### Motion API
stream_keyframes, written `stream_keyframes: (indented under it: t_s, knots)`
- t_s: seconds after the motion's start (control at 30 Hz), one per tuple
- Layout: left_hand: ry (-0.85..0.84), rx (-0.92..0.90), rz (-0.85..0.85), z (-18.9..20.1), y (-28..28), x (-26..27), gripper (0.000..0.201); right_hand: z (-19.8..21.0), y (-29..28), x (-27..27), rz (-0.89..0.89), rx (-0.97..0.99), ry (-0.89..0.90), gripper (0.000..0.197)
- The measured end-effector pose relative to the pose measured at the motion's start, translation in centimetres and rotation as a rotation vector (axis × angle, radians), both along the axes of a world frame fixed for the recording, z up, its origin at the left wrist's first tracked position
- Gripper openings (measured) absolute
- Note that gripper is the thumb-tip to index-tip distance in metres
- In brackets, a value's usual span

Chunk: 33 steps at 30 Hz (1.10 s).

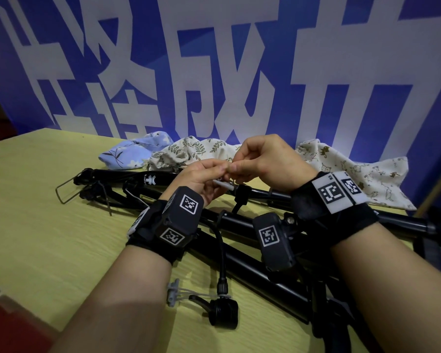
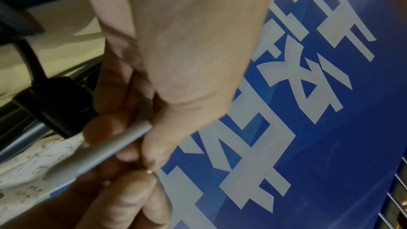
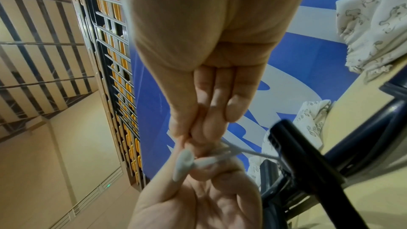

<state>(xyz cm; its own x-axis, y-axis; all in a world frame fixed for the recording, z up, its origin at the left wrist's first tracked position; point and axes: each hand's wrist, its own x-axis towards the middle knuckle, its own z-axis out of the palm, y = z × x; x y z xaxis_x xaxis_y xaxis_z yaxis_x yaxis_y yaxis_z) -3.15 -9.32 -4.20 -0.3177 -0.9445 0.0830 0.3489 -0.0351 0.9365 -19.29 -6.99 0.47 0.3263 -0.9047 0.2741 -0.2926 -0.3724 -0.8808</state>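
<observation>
Above the table, both hands meet over a small white plastic tie [image 1: 224, 185]. My left hand [image 1: 222, 169] pinches it from the left, its fingers curled around the pale strip [image 2: 105, 147]. From the right, my right hand [image 1: 236, 168] pinches the same tie between thumb and fingertips [image 3: 198, 138]. In the right wrist view the tie's white head [image 3: 182, 164] sticks out between the two hands. A thin white strand [image 3: 249, 152] runs from there toward a black clamp [image 3: 293, 147]. Where the strand ends is hidden.
Folded black stand tubes [image 1: 239, 225] lie across the yellow-green table [image 1: 49, 225] beneath my wrists. A grey tie [image 1: 175, 293] and a black knob with a cable [image 1: 224, 314] lie near me. Three printed cloth bags [image 1: 194, 151] sit against a blue and white banner [image 1: 214, 72].
</observation>
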Motion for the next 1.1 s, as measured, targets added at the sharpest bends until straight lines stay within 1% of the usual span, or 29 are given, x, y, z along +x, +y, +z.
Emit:
stream_keyframes:
  t_s: [0.17, 0.3, 0.43, 0.5, 0.53, 0.6, 0.63, 0.7, 0.73, 0.77, 0.8, 0.87, 0.9, 0.93, 0.97, 1.0, 1.03, 1.1]
  knots:
    - [-0.003, 0.006, 0.001, -0.4, -0.4, 0.0, 0.032, -0.5, -0.2, 0.2, -0.03, -0.016, 0.035, 0.016]
    - [0.013, 0.003, -0.031, -0.1, -0.1, 0.0, 0.025, -0.7, -0.7, -0.2, -0.082, 0.021, 0.08, 0.029]
    - [0.026, 0.006, 0.039, -0.1, -0.3, 0.0, 0.027, -0.9, -0.7, -0.2, -0.123, -0.008, 0.233, 0.036]
    - [0.027, 0.008, 0.083, -0.2, -0.4, -0.1, 0.028, -0.9, -0.9, -0.5, -0.139, -0.011, 0.261, 0.037]
    - [0.024, 0.01, 0.103, -0.2, -0.5, -0.2, 0.024, -0.8, -1.0, -0.9, -0.169, -0.011, 0.243, 0.037]
    - [0.018, 0.021, 0.145, -0.3, -0.7, -0.3, 0.016, -0.8, -1.5, -2.0, -0.296, -0.002, 0.191, 0.032]
    - [0.017, 0.025, 0.162, -0.3, -0.7, -0.3, 0.015, -0.8, -2.0, -2.7, -0.368, 0.03, 0.147, 0.027]
    - [0.01, 0.013, 0.189, -0.3, -0.8, -0.3, 0.015, -0.8, -3.2, -4.3, -0.492, 0.154, 0.071, 0.018]
    - [0.005, 0.003, 0.198, -0.4, -0.8, -0.4, 0.015, -0.7, -3.8, -4.9, -0.531, 0.199, 0.091, 0.022]
    - [0.002, -0.005, 0.206, -0.3, -0.7, -0.4, 0.014, -0.6, -4.6, -5.5, -0.555, 0.227, 0.186, 0.029]
    - [-0.003, -0.012, 0.212, -0.4, -0.7, -0.4, 0.014, -0.5, -5.3, -6.1, -0.593, 0.255, 0.332, 0.033]
    - [-0.021, -0.018, 0.216, -0.2, -0.6, -0.3, 0.014, -0.5, -6.6, -6.8, -0.667, 0.205, 0.65, 0.033]
    - [-0.029, -0.015, 0.212, -0.2, -0.6, -0.2, 0.015, -0.5, -7.3, -7.1, -0.657, 0.203, 0.796, 0.033]
    - [-0.03, -0.008, 0.207, -0.1, -0.7, -0.1, 0.017, -1.0, -8.2, -7.5, -0.606, 0.196, 0.876, 0.039]
    - [-0.031, 0.0, 0.204, -0.1, -0.7, 0.1, 0.019, -1.5, -9.0, -7.9, -0.548, 0.242, 0.949, 0.048]
    - [-0.038, 0.005, 0.205, -0.1, -0.8, 0.2, 0.021, -1.9, -9.7, -7.9, -0.545, 0.284, 0.881, 0.052]
    - [-0.048, 0.008, 0.207, -0.2, -0.9, 0.3, 0.025, -1.8, -9.7, -7.6, -0.523, 0.331, 0.835, 0.049]
    - [-0.069, 0.002, 0.207, -0.4, -1.1, 0.3, 0.033, -2.8, -10.9, -7.9, -0.577, 0.3, 0.857, 0.043]
